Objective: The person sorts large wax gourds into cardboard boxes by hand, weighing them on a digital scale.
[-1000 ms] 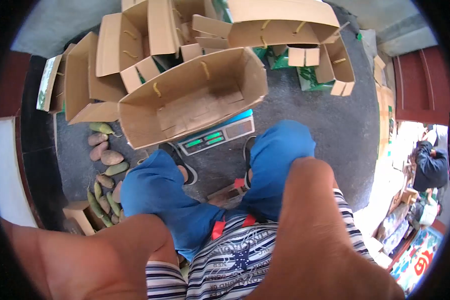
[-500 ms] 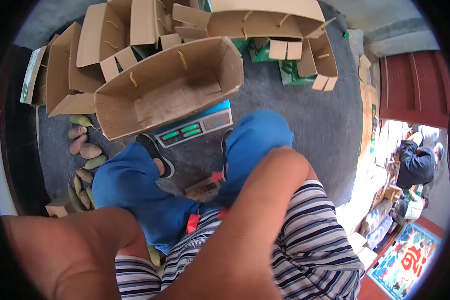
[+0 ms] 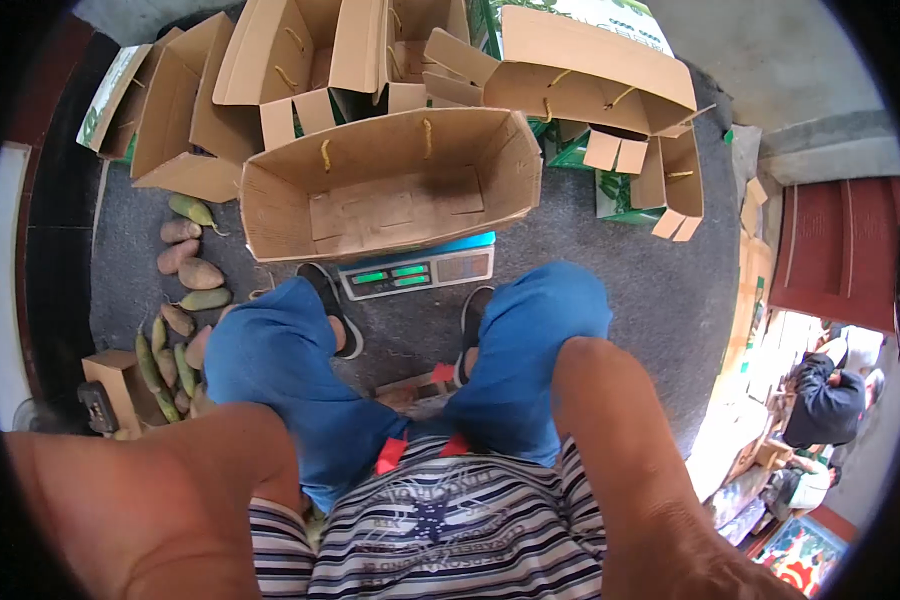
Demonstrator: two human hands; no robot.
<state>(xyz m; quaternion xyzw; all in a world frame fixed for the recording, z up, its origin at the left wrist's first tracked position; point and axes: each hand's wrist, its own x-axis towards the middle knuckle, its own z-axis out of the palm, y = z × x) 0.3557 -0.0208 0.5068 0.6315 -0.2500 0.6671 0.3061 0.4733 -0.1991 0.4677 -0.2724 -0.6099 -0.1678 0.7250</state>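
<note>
Both arms are bent at the elbow and well apart. The left arm (image 3: pixel 170 500) fills the lower left corner, and the right arm (image 3: pixel 620 440) folds back from beside the right knee (image 3: pixel 560 300) toward the lower right. The hands run out of the frame, so I cannot tell whether they grip anything. The open box (image 3: pixel 390 215) sits on the scale (image 3: pixel 420 275), before the shoes (image 3: pixel 348 325). Vegetables (image 3: pixel 201 273) lie to its left on the floor (image 3: pixel 670 270); more boxes (image 3: pixel 590 60) stand behind.
</note>
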